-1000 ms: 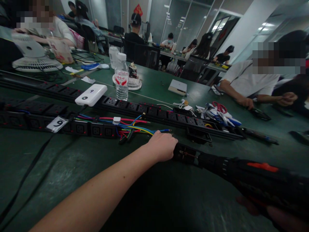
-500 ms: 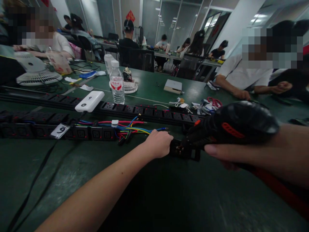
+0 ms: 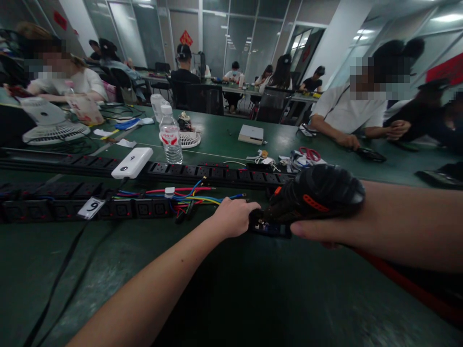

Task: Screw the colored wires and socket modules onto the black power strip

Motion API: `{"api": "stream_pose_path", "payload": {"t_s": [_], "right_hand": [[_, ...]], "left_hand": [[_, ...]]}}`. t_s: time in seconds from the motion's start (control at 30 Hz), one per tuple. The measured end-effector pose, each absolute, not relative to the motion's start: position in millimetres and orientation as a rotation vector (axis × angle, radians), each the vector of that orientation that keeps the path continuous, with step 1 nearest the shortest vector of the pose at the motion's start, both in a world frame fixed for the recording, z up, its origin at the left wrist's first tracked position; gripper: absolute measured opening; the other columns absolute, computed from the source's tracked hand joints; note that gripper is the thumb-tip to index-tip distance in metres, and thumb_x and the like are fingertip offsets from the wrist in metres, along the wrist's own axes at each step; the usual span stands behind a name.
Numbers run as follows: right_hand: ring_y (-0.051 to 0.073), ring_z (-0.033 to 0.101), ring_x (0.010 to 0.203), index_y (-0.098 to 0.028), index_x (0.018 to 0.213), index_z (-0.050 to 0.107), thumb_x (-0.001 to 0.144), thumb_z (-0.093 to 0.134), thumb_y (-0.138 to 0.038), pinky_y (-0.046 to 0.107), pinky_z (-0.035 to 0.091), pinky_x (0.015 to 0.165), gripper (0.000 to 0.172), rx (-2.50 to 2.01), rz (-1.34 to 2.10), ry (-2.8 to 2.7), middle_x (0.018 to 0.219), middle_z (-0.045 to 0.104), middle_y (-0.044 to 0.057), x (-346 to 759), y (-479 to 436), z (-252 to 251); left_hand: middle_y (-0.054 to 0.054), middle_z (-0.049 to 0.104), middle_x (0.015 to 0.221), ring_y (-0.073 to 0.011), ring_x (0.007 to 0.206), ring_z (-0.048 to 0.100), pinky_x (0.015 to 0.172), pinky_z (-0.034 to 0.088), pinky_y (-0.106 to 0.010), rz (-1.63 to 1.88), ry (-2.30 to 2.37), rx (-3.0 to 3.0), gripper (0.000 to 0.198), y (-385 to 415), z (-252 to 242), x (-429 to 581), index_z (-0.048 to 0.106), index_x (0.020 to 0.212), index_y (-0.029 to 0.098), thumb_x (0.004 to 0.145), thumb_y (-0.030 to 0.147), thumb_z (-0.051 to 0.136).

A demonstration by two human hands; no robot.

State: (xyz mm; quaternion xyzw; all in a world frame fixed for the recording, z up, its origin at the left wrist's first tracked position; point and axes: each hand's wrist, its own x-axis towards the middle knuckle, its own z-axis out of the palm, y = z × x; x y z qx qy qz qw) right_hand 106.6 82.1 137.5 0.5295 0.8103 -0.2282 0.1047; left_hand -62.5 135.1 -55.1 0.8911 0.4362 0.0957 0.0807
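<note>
My right hand is wrapped round a black power drill with orange markings, its front end pointing left. Below the drill's nose lies a small black electrical housing with shiny metal contacts inside. My left hand is closed at the left end of this housing, its index finger close to the drill's tip; the other fingertips are hidden. The exact contact between bit and housing is hidden too. Just behind my left hand, red, blue, yellow and green wires run out of a black socket strip.
A second long socket strip lies behind, with a white power bank on it and a water bottle beyond. Red-handled scissors lie among scraps at the right. A co-worker sits across the green table.
The view has shifted slightly. The drill and my right hand have moved left and closer to my left hand, and the drill's nose now covers more of the housing.
</note>
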Motion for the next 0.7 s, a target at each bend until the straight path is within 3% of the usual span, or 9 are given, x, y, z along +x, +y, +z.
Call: {"api": "stream_pose_path", "payload": {"t_s": [0.17,0.4,0.63,0.7], "right_hand": [[0.017,0.065,0.061,-0.032,0.123,0.056,0.091,0.052,-0.051,0.025,0.054,0.055,0.037,1.526,-0.839,2.350,0.064,0.066,-0.005,106.5,81.7,144.1],[0.017,0.064,0.061,-0.031,0.127,0.054,0.091,0.054,-0.046,0.025,0.054,0.057,0.040,1.543,-0.818,2.353,0.065,0.065,-0.003,107.8,76.2,142.7],[0.016,0.063,0.059,-0.030,0.111,0.062,0.093,0.052,-0.046,0.024,0.051,0.051,0.026,1.465,-0.823,2.373,0.061,0.063,-0.005,107.8,80.8,144.5],[0.016,0.065,0.068,-0.033,0.115,0.061,0.093,0.052,-0.047,0.025,0.054,0.061,0.027,1.447,-0.802,2.402,0.074,0.068,-0.005,109.8,81.2,142.5]], "left_hand": [[-0.006,0.067,0.104,-0.0272,0.098,0.064,0.083,0.049,-0.045,0.272,1.318,2.676,0.037,134.9,-54.9,-61.9,0.056,0.118,0.030,0.086,0.017,0.043],[-0.005,0.066,0.111,-0.0267,0.105,0.062,0.085,0.049,-0.044,0.279,1.294,2.664,0.036,135.6,-54.2,-61.8,0.056,0.119,0.030,0.087,0.018,0.043],[-0.005,0.067,0.109,-0.0258,0.102,0.063,0.083,0.050,-0.041,0.266,1.297,2.671,0.037,136.0,-54.8,-61.3,0.057,0.118,0.029,0.085,0.017,0.045],[-0.004,0.067,0.109,-0.0257,0.103,0.063,0.084,0.050,-0.041,0.266,1.294,2.667,0.038,135.8,-54.6,-61.1,0.057,0.118,0.029,0.084,0.017,0.045]]}}
